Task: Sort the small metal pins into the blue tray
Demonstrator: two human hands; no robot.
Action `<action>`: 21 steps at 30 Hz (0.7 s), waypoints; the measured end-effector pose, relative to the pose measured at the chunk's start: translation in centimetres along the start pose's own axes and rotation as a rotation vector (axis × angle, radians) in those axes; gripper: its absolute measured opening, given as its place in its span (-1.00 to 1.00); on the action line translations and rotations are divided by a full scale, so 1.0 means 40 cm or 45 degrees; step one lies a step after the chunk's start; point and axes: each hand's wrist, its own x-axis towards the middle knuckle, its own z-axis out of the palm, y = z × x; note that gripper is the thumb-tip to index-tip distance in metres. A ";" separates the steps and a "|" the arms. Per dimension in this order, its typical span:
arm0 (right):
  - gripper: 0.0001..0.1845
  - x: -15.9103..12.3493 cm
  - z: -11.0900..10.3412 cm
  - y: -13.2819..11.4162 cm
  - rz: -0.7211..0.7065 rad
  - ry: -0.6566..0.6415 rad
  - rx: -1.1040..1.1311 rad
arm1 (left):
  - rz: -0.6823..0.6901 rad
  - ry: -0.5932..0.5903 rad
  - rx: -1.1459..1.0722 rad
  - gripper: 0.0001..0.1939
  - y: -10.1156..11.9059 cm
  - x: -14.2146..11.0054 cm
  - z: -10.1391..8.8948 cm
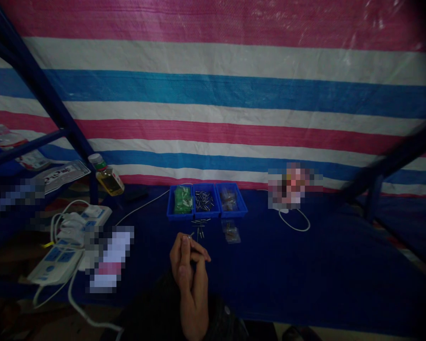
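My left hand (176, 253) and my right hand (196, 289) are pressed together low in the middle of the view, fingers closed and overlapping. A small metal pin (191, 235) pokes out at the top of the left fingers. Whether the right fingers also grip something is hidden. Just beyond the hands, several thin metal pins (200, 229) lie loose on the dark blue surface. Behind them stand three joined blue bins: the left bin (170, 210) holds green plastic packets (183, 199), the middle bin (206, 214) metal pins, the right bin (242, 208) clear packets.
A clear packet (231, 233) lies before the right bin. Leftward are power strips (57, 265) with plugs and white cables, and a bottle of yellowish liquid (109, 181). A white cable loop (298, 229) lies at right. Blue frame bars (46, 92) and a striped sheet (213, 90) enclose the space.
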 end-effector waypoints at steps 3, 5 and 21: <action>-0.43 -0.034 0.019 0.014 0.111 0.044 0.002 | -0.038 0.023 0.017 -0.60 0.010 -0.030 0.005; -0.40 -0.054 0.031 0.025 0.130 0.082 -0.023 | -0.073 0.109 -0.024 -0.61 0.016 0.007 0.004; -0.09 0.033 -0.048 -0.046 -0.036 -0.288 0.245 | -0.013 0.148 -0.035 -0.65 0.042 0.157 -0.009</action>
